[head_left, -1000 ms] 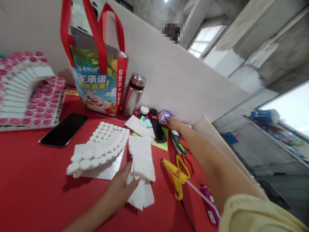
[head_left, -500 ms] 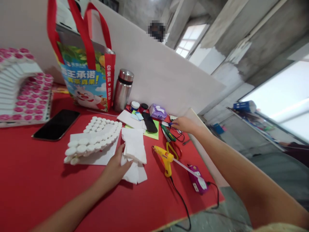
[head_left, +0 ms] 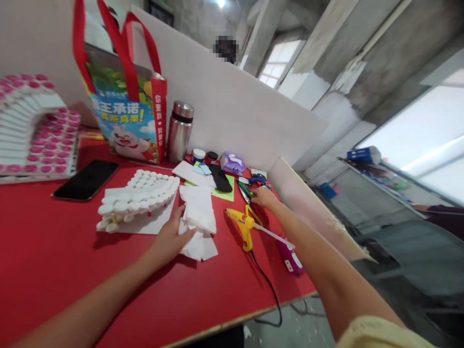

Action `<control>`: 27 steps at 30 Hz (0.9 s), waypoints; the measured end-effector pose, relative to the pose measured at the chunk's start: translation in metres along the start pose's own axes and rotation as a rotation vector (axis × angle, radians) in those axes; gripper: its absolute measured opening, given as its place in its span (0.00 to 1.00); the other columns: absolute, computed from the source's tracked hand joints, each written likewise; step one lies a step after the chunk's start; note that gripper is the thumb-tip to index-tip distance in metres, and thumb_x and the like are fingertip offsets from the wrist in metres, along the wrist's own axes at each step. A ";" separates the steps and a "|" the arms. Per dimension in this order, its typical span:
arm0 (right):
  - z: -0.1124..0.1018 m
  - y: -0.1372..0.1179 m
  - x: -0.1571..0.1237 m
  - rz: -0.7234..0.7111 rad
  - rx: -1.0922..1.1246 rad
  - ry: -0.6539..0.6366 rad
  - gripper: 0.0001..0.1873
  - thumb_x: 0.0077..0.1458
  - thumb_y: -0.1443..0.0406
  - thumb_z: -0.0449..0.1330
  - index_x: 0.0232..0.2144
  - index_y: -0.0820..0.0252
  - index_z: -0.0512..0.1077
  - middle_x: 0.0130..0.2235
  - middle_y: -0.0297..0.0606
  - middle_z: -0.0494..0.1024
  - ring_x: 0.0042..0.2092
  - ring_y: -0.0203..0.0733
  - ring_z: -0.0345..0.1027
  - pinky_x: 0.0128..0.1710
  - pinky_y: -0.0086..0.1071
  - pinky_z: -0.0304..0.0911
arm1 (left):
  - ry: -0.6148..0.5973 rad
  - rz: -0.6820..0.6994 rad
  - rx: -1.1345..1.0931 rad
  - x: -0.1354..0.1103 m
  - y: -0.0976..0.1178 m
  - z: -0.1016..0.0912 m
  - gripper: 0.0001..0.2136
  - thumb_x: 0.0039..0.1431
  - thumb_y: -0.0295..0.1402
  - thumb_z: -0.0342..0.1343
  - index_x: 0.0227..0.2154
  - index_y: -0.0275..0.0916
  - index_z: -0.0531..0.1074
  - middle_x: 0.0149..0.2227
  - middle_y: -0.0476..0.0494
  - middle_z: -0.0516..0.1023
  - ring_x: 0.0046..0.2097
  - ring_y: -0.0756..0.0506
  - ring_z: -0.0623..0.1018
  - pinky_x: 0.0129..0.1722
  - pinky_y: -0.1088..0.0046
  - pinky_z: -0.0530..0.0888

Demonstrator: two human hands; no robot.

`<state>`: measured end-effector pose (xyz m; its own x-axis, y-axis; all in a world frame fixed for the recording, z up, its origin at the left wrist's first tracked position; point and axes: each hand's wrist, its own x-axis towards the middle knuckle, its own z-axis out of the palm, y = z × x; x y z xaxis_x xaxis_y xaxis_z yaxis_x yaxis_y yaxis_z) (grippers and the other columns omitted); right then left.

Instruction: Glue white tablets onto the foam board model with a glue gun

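My left hand lies flat with spread fingers on a pile of white paper sheets on the red table. Just left of it sits a white card bearing rows of white round pads. My right hand reaches far right, fingers curled down over the green-handled scissors and yellow-handled scissors; what it grips is hidden. A yellow glue gun lies between the two hands.
A red-handled shopping bag, steel flask, black phone, purple tissue pack, small jars and a stack of pink-dotted cards stand at the back. A purple device and black cord lie near the table edge.
My right hand drew back from the purple tissue pack, across the tangle of cables, down to the scissors. The left hand stayed on the paper pile. The view shifted right.
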<state>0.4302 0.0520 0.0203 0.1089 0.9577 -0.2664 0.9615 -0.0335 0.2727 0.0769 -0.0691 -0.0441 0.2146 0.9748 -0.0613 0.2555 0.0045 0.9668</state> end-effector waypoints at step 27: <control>-0.046 -0.031 0.092 -0.018 0.131 0.369 0.21 0.63 0.66 0.56 0.54 0.70 0.77 0.53 0.58 0.80 0.52 0.53 0.75 0.48 0.33 0.64 | 0.052 -0.007 0.013 -0.005 -0.008 0.002 0.35 0.57 0.46 0.55 0.65 0.34 0.62 0.62 0.30 0.74 0.61 0.31 0.76 0.55 0.58 0.77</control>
<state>0.3984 0.1540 0.0301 0.0169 0.9961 0.0865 0.9891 -0.0293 0.1441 0.0753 -0.0740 -0.0520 0.1633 0.9850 -0.0548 0.2695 0.0088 0.9630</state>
